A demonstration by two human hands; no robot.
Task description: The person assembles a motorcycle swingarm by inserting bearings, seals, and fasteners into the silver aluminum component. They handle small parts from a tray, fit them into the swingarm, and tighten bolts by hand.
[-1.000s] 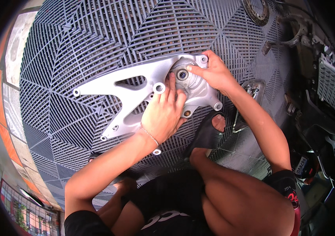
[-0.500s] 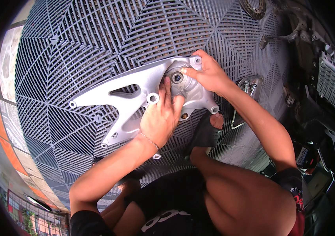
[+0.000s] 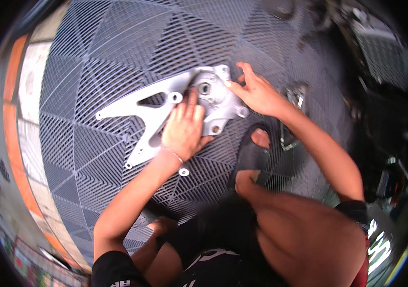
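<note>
A silver cast-metal swingarm lies on the grid floor in front of me, its forked arms pointing left. Set in its rounded right end is a ring-shaped bearing with a dark centre. My left hand rests over the middle of the swingarm, fingers stretched out toward the recess beside the bearing; the fingertips are partly hidden. Just past the swingarm's right end hovers my right hand, its fingers apart and nothing seen in them. Its thumb is close to the metal edge; contact cannot be told.
Grey slatted floor tiles spread beneath everything. A sandalled foot stands just below the swingarm's right end. Right of my right wrist lies a shiny tray with small metal parts. Dark machine parts and a grey perforated panel line the right side.
My right hand has let go of the swingarm's right end and opened. My left hand has flattened on the metal. The view has shifted and blurred somewhat.
</note>
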